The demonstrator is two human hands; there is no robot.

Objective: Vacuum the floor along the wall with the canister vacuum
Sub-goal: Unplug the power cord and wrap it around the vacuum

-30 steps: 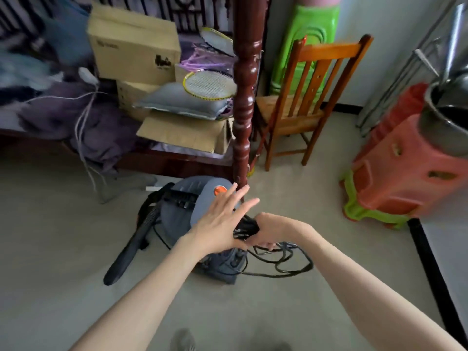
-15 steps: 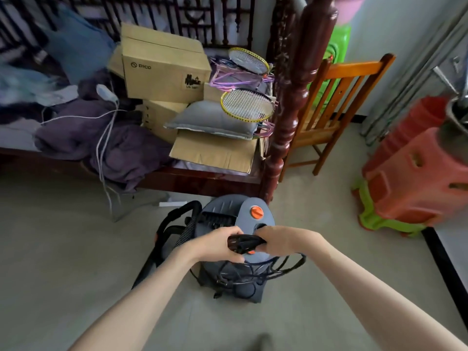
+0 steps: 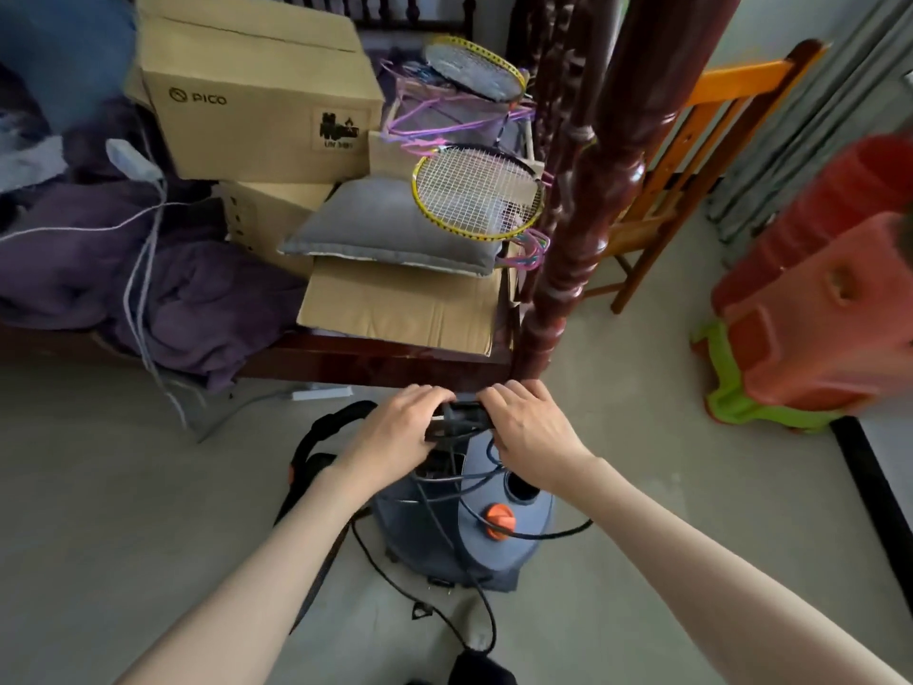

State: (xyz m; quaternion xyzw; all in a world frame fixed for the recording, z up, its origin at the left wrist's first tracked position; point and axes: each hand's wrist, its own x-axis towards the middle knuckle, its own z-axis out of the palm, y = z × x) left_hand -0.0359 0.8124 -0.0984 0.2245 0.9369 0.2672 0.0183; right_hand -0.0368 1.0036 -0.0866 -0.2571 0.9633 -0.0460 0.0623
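Both bare forearms reach forward, the left hand (image 3: 400,427) and right hand (image 3: 531,430) side by side, knuckles up, fingers curled down gripping a black handle (image 3: 462,418).

The grey-blue canister vacuum (image 3: 499,531) with an orange knob (image 3: 498,520) stands on the floor near centre, black cord (image 3: 444,531) draped loosely over it, black hose (image 3: 316,437) at its left.

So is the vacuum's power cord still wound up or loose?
Loose: the cord trails over the vacuum onto the floor.
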